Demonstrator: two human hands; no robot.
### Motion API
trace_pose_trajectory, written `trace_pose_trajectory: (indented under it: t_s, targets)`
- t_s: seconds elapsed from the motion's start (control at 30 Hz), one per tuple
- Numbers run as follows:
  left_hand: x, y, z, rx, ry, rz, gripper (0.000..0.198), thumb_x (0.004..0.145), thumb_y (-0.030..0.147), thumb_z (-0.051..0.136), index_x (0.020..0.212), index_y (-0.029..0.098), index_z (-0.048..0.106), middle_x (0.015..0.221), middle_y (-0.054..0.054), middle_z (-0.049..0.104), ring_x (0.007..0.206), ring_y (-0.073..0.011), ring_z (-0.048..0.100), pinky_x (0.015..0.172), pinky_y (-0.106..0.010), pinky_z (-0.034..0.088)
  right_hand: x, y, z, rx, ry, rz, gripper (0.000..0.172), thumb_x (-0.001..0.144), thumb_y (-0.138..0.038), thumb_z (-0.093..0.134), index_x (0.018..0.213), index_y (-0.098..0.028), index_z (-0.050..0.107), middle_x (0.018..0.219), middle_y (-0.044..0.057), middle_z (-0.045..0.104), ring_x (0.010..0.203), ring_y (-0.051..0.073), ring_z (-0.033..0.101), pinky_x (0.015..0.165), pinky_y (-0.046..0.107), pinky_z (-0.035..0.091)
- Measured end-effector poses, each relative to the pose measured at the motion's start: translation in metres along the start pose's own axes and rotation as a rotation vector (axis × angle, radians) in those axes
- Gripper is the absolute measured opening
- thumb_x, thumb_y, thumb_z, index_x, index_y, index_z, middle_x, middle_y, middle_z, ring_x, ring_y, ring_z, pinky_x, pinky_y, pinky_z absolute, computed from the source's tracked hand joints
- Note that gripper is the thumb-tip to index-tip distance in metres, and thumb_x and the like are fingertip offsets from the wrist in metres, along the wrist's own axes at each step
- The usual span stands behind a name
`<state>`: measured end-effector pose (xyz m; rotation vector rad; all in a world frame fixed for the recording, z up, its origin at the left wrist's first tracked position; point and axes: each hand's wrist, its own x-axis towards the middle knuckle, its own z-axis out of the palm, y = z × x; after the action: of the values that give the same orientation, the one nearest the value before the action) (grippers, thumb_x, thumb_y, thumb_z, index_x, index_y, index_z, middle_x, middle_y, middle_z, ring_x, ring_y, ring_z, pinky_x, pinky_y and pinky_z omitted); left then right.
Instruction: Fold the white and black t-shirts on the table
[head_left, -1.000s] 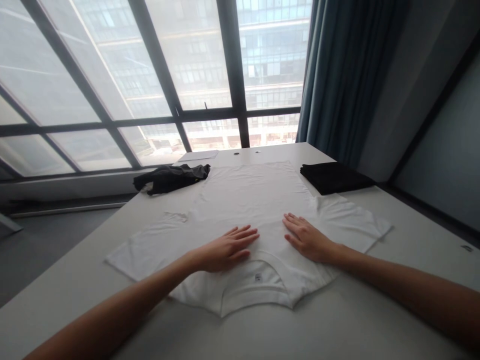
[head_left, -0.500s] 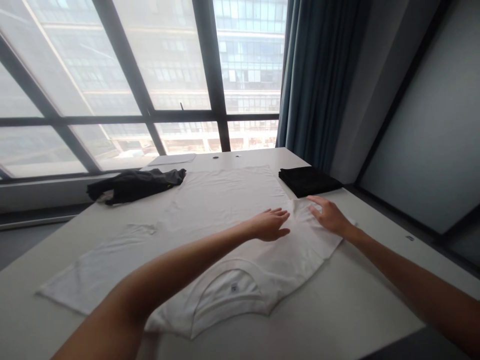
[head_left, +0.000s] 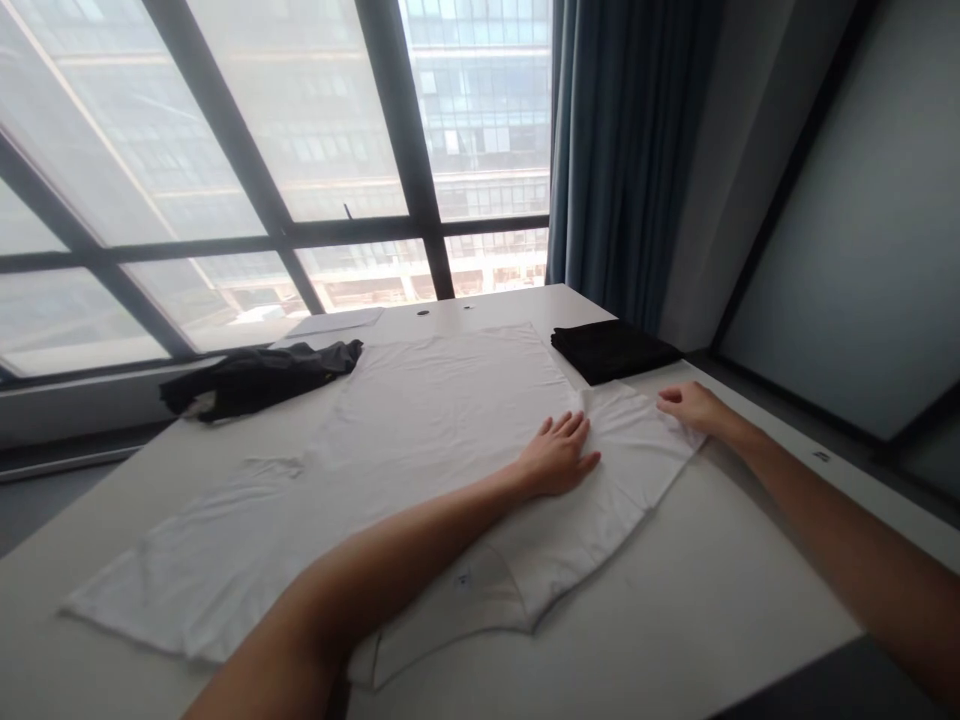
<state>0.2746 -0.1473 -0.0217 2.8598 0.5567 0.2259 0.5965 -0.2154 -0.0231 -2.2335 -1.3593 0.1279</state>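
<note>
A white T-shirt (head_left: 450, 400) lies spread on the white table, its neckline toward me and its hem toward the window. My left hand (head_left: 556, 455) rests flat on the shirt near the base of the right-hand sleeve, fingers stretched out. At the outer end of that sleeve, my right hand (head_left: 690, 408) has its fingers pinched together on the sleeve's edge. Part of the collar is hidden under my left forearm. The other sleeve stretches out to the left with some wrinkles.
A folded black cloth (head_left: 611, 350) lies on the table's right side, just beyond the sleeve. A crumpled dark garment (head_left: 262, 378) sits at the left edge. White sheets (head_left: 337, 322) lie at the back by the window. A blue curtain (head_left: 622, 150) hangs behind the table.
My right hand has moved outward to the right along the sleeve, and its fingers have closed on the sleeve's end. My left hand has settled flat on the shirt with its fingers spread.
</note>
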Motion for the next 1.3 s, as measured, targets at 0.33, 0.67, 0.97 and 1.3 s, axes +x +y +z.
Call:
trace_pose_trajectory:
  t_s: [0.33, 0.67, 0.97, 1.3]
  targets:
    - [-0.005, 0.002, -0.002, -0.002, 0.089, 0.016, 0.053, 0.103, 0.043, 0.036, 0.148, 0.015, 0.041, 0.159, -0.012, 0.038, 0.149, -0.0255, 0.028, 0.122, -0.046, 0.023, -0.003, 0.002, -0.009, -0.126, 0.002, 0.051, 0.032, 0.075, -0.031, 0.073, 0.1, -0.012, 0.078, 0.094, 0.013, 0.078, 0.088, 0.028, 0.072, 0.079, 0.032, 0.053]
    - [-0.005, 0.001, -0.002, -0.016, 0.078, 0.03, 0.047, 0.102, 0.036, 0.039, 0.145, 0.017, 0.044, 0.158, -0.012, 0.039, 0.149, -0.0265, 0.03, 0.121, -0.048, 0.023, -0.011, -0.001, -0.015, 0.076, -0.077, 0.15, 0.023, 0.069, -0.037, 0.075, 0.071, -0.013, 0.076, 0.066, 0.008, 0.072, 0.063, 0.022, 0.066, 0.058, 0.028, 0.048]
    - [-0.005, 0.001, -0.003, -0.049, 0.09, 0.028, 0.046, 0.101, 0.035, 0.04, 0.143, 0.018, 0.046, 0.157, -0.011, 0.041, 0.148, -0.026, 0.03, 0.121, -0.047, 0.025, -0.031, -0.033, -0.034, 0.495, -0.362, 0.26, 0.034, 0.071, -0.03, 0.072, 0.101, -0.016, 0.076, 0.093, 0.009, 0.077, 0.073, 0.018, 0.068, 0.053, 0.022, 0.047]
    - [0.003, -0.003, -0.004, -0.543, 0.309, -0.032, 0.045, 0.101, 0.034, 0.044, 0.143, 0.017, 0.05, 0.141, -0.013, 0.056, 0.129, -0.0235, 0.054, 0.112, -0.038, 0.04, -0.065, -0.091, -0.044, 0.856, -0.487, 0.087, 0.043, 0.077, -0.035, 0.071, 0.117, -0.02, 0.072, 0.105, 0.01, 0.077, 0.085, 0.025, 0.072, 0.06, 0.028, 0.056]
